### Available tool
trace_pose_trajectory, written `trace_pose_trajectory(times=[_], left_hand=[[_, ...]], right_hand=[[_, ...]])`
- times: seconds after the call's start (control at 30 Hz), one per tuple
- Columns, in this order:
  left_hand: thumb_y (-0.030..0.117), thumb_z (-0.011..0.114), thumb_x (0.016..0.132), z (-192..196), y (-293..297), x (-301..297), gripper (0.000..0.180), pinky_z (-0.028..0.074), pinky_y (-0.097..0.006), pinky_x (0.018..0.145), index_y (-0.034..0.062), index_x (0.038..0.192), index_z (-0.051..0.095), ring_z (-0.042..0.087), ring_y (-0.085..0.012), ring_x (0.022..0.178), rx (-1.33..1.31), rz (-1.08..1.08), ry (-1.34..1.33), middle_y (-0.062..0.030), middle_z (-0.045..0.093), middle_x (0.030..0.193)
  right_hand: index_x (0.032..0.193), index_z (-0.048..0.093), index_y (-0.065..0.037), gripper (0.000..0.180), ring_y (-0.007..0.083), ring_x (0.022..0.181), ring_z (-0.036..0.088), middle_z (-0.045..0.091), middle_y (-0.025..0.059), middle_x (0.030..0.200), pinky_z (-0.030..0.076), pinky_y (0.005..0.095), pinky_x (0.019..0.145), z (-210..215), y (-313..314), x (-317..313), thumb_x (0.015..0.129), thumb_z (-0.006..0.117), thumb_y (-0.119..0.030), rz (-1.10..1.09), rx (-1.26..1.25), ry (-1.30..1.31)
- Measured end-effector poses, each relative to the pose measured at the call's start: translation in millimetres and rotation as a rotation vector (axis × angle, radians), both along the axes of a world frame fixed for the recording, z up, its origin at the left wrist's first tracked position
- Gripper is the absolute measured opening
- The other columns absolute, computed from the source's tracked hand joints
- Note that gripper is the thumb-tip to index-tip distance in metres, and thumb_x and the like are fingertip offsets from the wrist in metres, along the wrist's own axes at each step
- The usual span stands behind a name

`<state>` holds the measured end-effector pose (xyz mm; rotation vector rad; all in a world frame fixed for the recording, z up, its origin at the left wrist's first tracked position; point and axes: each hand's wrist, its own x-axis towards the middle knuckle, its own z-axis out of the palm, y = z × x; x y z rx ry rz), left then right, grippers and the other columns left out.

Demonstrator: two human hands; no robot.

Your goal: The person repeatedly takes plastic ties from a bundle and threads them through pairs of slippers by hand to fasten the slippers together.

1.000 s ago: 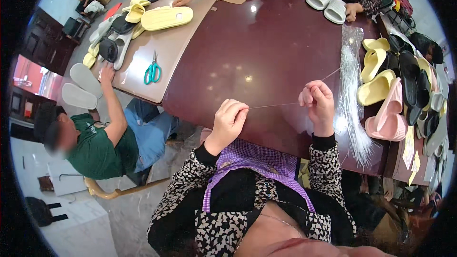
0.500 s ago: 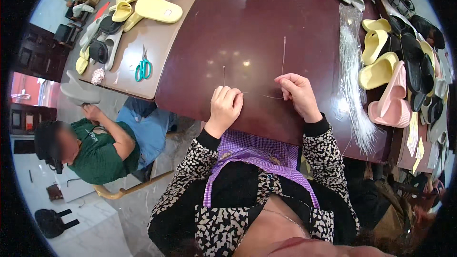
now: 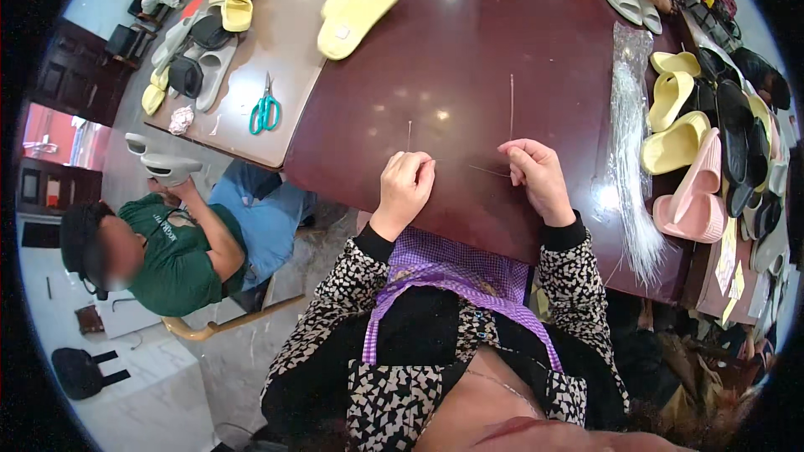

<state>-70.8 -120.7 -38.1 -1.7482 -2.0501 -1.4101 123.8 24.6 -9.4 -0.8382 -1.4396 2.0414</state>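
Both hands rest on the dark red table (image 3: 502, 42) near its 6 o'clock edge. The left hand (image 3: 405, 187) and right hand (image 3: 534, 174) each pinch one end of a thin clear thread (image 3: 490, 171) stretched between them. A bundle of clear strands (image 3: 630, 130) lies at 3 o'clock, beside yellow slippers (image 3: 674, 109).

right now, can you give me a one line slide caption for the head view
Both hands, left hand and right hand, pinch thin clear strands over a dark red table beside slippers.
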Motion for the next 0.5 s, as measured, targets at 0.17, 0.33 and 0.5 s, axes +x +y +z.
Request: trace_pose_trajectory(times=[0.17, 0.33, 0.5], left_hand=[[-0.001, 0.062, 0.079, 1, -5, -3, 0.005, 0.047, -0.035, 0.062, -0.0008, 0.083, 0.059, 0.058, -0.0285, 0.07, 0.002, 0.04, -0.086, -0.0132, 0.06, 0.08], [-0.001, 0.06, 0.08, -1, -23, -5, 0.01, 0.05, -0.034, 0.068, -0.002, 0.09, 0.059, 0.06, -0.0306, 0.078, 0.016, 0.049, -0.128, -0.0154, 0.059, 0.089], [-0.002, 0.059, 0.08, 7, -41, -1, 0.021, 0.051, -0.035, 0.072, -0.0017, 0.101, 0.058, 0.061, -0.031, 0.085, 0.06, 0.084, -0.122, -0.0173, 0.058, 0.101]], right_hand=[[0.094, 0.063, 0.003, 0.016, 0.0036, 0.051, 0.039, 0.045, -0.0043, 0.059, 0.036, 0.0194, 0.048, -3, 1, -3, 0.092, 0.053, -0.01, -0.021, -0.016, 0.029], [0.096, 0.062, 0.002, 0.016, 0.0042, 0.051, 0.038, 0.043, -0.004, 0.059, 0.036, 0.0203, 0.049, 3, -18, -7, 0.093, 0.052, -0.01, -0.105, -0.037, 0.057], [0.099, 0.061, 0.001, 0.016, 0.0046, 0.05, 0.036, 0.04, -0.0043, 0.059, 0.036, 0.021, 0.048, 0, -34, -2, 0.094, 0.052, -0.011, -0.144, -0.101, 0.135]])
